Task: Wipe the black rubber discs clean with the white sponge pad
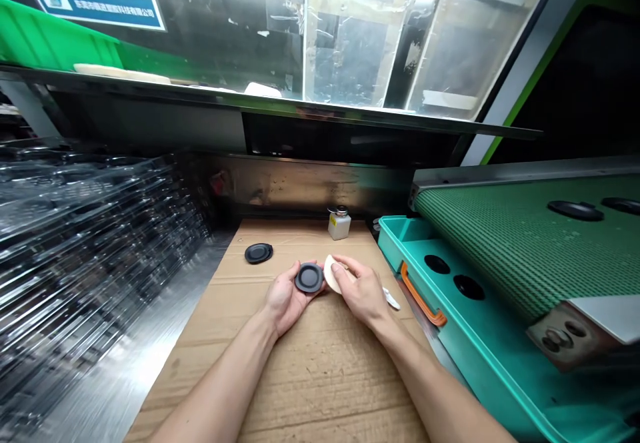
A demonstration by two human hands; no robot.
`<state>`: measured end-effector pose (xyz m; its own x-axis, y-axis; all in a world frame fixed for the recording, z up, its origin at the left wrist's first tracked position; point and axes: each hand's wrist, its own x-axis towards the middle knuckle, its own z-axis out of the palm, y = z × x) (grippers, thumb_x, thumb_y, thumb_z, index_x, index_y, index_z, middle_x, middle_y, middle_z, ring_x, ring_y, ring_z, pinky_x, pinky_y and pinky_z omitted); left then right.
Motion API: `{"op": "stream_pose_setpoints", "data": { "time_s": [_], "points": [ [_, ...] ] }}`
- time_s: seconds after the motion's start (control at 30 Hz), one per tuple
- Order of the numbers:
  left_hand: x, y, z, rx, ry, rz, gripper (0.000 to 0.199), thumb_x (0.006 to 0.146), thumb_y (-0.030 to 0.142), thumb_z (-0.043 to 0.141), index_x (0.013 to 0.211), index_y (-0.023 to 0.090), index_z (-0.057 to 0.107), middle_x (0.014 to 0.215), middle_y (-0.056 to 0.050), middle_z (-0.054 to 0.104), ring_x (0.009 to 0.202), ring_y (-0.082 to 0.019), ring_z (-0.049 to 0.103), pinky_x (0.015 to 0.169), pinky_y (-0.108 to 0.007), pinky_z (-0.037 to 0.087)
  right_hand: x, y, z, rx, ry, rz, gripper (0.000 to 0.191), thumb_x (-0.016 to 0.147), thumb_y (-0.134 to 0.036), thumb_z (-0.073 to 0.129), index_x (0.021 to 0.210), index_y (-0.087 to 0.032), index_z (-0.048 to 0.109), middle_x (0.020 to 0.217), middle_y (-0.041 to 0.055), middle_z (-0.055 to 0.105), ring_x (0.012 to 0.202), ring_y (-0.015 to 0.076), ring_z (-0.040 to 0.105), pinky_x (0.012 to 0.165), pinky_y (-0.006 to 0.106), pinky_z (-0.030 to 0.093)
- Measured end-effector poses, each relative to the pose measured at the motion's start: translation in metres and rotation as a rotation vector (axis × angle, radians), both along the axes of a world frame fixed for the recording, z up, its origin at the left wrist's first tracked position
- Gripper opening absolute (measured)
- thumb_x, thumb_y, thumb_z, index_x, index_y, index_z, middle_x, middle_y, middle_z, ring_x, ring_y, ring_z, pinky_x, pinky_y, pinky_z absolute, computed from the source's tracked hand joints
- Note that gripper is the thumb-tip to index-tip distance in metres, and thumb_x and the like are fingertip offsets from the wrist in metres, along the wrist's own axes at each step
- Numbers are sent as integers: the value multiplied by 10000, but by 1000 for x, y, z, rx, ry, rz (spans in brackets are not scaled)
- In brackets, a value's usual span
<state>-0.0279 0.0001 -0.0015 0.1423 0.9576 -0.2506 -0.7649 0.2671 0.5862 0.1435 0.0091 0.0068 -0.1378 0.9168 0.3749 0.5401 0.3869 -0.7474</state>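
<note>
My left hand cradles a round black rubber disc on its fingers, face up. My right hand pinches a cream-coloured pad or cloth, whose edge lies right beside the disc's rim. A second black disc rests on the cardboard sheet to the left of my hands. Just beyond them stands a small white pump bottle with a metal top. A small white object lies at the sheet's right edge, close to my right hand.
To the right are a teal tray with an orange handle and black discs, plus a green mesh conveyor belt carrying more discs. Stacked clear plastic trays fill the left. A metal shelf crosses overhead.
</note>
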Motion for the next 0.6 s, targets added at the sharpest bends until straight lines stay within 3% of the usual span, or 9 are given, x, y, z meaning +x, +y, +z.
{"op": "stream_pose_setpoints", "data": {
  "time_s": [0.1, 0.3, 0.4, 0.5, 0.6],
  "points": [
    [3, -1, 0, 37, 19, -6, 273, 920, 280, 491, 1100, 106, 598, 1116, -177, 659, 1014, -266, 646, 872, -435, 535, -4, -3, -3, -136, 114, 224, 335, 881, -411, 531, 1097, -214, 695, 1063, 36, 708, 957, 191, 657, 856, 293, 508],
    [13, -8, -1, 119, 154, -47, 303, 895, 304, 546, 1127, 131, 637, 1088, -150, 669, 1000, -264, 646, 878, -399, 523, -18, -10, -4, -247, 194, 243, 360, 880, -396, 517, 1138, -197, 671, 995, 35, 720, 845, 183, 669, 736, 278, 532],
    [13, -9, -3, 91, 167, -25, 290, 896, 292, 538, 1087, 103, 649, 1056, -167, 675, 950, -270, 659, 844, -410, 537, -14, -8, -2, -261, 104, 303, 312, 856, -358, 547, 1081, -209, 703, 980, 23, 726, 856, 182, 671, 748, 269, 522],
    [13, -6, -5, 77, 143, -15, 249, 902, 262, 528, 1032, 88, 651, 1028, -173, 680, 925, -259, 664, 832, -422, 545, -5, -4, 0, -162, -103, 161, 260, 860, -348, 545, 1006, -245, 734, 988, 21, 730, 924, 201, 667, 830, 290, 496],
    [15, -5, -6, 53, 154, 27, 213, 910, 230, 509, 977, 87, 651, 1006, -169, 685, 903, -247, 668, 812, -421, 557, -2, -3, 0, -28, -207, -50, 300, 897, -358, 499, 1097, -261, 700, 1050, 33, 718, 1004, 206, 652, 907, 297, 466]
  ]
}}
